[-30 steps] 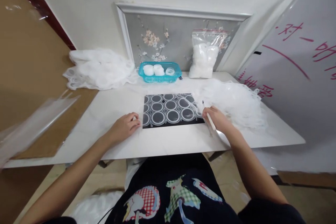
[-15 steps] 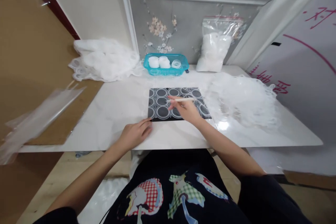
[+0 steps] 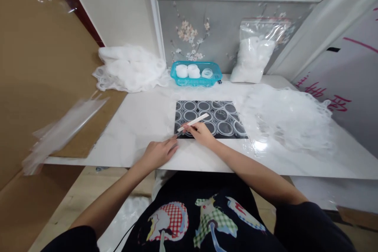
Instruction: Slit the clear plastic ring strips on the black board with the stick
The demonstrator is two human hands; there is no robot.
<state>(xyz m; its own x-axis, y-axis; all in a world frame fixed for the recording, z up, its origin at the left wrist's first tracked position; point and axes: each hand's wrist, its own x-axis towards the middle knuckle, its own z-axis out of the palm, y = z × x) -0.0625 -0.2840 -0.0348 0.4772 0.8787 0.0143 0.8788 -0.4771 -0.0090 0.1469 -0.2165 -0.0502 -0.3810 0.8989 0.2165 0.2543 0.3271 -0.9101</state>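
Note:
A black sheet (image 3: 213, 135) with rows of whitish rings on it lies flat on the white table. My right hand (image 3: 201, 132) is over the sheet's lower left part, its fingers pinching a thin, flat, pale stick (image 3: 196, 120). The stick slants, with its lower left end close to the rings near the sheet's left edge; whether it touches them I cannot tell. At the lower left corner of the sheet, my left hand (image 3: 159, 152) rests on the table with fingers stretched out and fingertips at the corner. Nothing shows in that hand.
Behind the sheet stands a blue plastic tray (image 3: 196, 83) with white ring stacks. A clear zip bag (image 3: 251, 57) of white pieces leans on the wall. White netted heaps lie left (image 3: 130, 69) and right (image 3: 291, 116). Plastic sleeves (image 3: 66, 134) hang by the cardboard (image 3: 29, 67).
My right hand has moved left and nearer to me, over the sheet's lower left part, and the stick now slants. My left hand stays at the corner. The whole view has shifted a little.

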